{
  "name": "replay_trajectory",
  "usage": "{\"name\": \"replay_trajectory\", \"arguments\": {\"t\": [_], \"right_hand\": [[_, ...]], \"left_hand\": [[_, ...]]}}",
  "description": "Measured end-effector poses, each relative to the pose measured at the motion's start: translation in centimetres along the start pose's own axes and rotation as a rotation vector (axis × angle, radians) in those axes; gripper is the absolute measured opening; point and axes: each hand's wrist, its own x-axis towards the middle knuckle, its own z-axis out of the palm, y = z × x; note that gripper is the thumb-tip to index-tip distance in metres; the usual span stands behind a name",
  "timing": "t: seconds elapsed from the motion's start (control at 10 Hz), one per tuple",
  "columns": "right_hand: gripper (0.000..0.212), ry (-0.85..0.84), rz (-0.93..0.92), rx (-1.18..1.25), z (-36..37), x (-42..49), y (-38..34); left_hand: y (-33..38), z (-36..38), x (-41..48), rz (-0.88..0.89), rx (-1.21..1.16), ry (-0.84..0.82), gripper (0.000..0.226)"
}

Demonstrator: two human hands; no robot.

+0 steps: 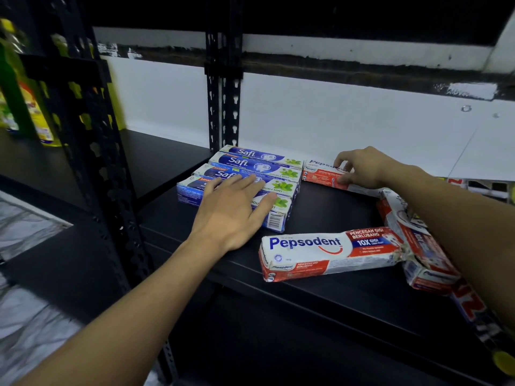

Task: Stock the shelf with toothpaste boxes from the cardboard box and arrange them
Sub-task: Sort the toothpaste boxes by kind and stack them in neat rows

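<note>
Several blue Safi toothpaste boxes (250,165) lie side by side on the black shelf (320,210). My left hand (234,210) rests flat on the front ones, fingers spread. My right hand (362,168) pinches a red-and-white Pepsodent box (320,174) lying at the back, right of the Safi row. Another Pepsodent box (328,252) lies loose near the shelf's front. A third one (418,240) lies angled at the right, partly under my right forearm. The cardboard box is not in view.
Black perforated uprights (223,93) stand behind the Safi row and at the front left (106,162). Yellow and green bottles (33,107) sit on the neighbouring shelf at left. A red-and-white printed package (473,305) lies at the right edge.
</note>
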Motion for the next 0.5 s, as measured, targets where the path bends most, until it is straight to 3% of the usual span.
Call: {"name": "replay_trajectory", "arguments": {"t": [0.5], "right_hand": [[0.043, 0.039, -0.002, 0.026, 0.24, -0.40, 0.08]], "left_hand": [[-0.12, 0.22, 0.10, 0.009, 0.010, 0.015, 0.063]]}}
